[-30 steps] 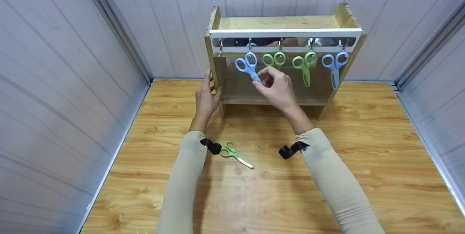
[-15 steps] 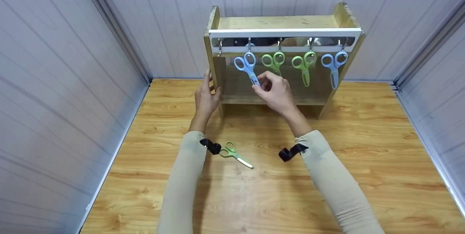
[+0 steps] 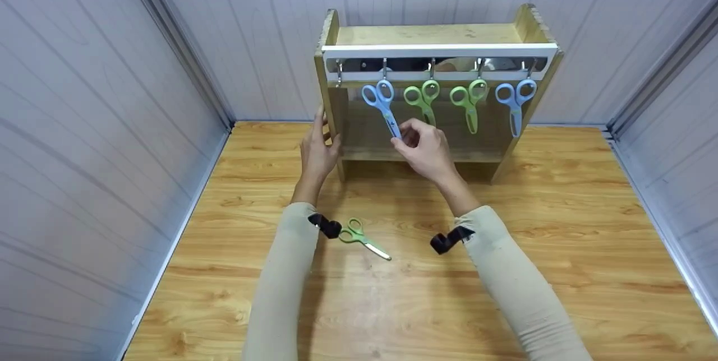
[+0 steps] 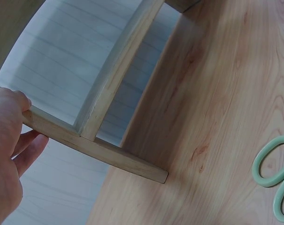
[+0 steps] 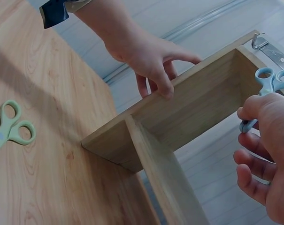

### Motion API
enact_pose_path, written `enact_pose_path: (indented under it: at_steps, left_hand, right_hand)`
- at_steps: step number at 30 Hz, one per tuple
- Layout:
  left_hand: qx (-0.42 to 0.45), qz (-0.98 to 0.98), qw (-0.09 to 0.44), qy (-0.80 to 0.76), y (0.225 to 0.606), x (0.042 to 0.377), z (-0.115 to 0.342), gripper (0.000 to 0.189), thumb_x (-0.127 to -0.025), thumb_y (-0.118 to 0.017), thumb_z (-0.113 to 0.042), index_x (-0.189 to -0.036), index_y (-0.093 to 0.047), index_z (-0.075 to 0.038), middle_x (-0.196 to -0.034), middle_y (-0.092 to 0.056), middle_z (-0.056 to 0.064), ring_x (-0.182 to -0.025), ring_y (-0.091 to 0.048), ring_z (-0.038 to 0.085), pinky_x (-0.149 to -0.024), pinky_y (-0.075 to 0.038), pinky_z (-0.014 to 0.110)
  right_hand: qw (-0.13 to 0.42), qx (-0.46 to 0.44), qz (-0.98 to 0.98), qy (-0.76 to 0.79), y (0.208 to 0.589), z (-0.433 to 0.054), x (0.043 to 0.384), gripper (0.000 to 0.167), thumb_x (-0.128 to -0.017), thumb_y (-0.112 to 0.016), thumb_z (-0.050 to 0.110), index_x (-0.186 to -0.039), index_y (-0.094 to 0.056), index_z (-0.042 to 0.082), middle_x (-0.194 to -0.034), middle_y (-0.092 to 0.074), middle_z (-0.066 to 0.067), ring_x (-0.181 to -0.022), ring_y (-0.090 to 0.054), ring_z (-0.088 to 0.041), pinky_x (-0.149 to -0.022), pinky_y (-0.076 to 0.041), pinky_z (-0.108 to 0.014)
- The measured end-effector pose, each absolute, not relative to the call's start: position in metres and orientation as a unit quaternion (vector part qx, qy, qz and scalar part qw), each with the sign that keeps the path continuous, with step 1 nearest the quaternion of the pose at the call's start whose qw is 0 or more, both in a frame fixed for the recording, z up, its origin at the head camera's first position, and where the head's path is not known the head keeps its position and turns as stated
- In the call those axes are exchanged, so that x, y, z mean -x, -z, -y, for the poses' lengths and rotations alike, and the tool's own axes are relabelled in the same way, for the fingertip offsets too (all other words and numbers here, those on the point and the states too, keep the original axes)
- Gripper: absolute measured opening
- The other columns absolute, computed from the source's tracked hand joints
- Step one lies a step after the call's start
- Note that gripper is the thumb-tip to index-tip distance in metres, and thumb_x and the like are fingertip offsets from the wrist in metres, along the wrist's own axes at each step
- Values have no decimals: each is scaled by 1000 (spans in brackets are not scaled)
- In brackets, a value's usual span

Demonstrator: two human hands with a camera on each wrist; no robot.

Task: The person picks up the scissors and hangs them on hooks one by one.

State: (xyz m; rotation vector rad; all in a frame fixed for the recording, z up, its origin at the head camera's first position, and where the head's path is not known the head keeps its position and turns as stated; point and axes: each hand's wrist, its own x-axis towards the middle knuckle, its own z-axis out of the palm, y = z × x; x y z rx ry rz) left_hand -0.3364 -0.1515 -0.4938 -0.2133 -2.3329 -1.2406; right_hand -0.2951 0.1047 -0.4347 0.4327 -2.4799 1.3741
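Observation:
A wooden rack stands against the back wall, with a white hook rail along its front. My left hand grips the rack's left side panel, thumb on one face and fingers on the other. Blue scissors hang slanted by one finger loop from the second hook from the left. Thumb and fingers of my right hand pinch their lower end, and the right wrist view shows this grip too. The leftmost hook carries nothing.
Two green scissors and another blue pair hang from the hooks farther right. One more green pair lies on the wood-grain tabletop in front of the rack. Pale panelled walls enclose the table.
My right hand has slid down along the hanging blue scissors toward their tip, uncovering more of the blade part and of the green pair behind. The left hand keeps its place.

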Motion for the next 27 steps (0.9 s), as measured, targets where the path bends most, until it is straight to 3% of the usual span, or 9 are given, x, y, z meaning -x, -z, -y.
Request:
enact_pose_path:
  at_steps: [17,27]
  left_hand:
    - [76,855,238,454,493,335,152,74,-104,-72,3,-171,-41,-1,-149,-66,38,-124,-78,54,-99,-72,54]
    - [76,857,241,449,492,335,152,74,-104,-72,2,-171,-41,-2,-150,-68,35,-123,-79,53,-98,-73,53]
  right_hand:
    - [117,-139,854,-487,446,-102,296,21,-99,-81,11,-116,-78,0,-100,-81,-19,-79,-64,-7,-74,-51,-14]
    - [100,-155,852,-489,445,-102,294,30,-100,-82,13,-127,-79,2,-112,-85,-19,-92,-78,-25,-79,-54,-15]
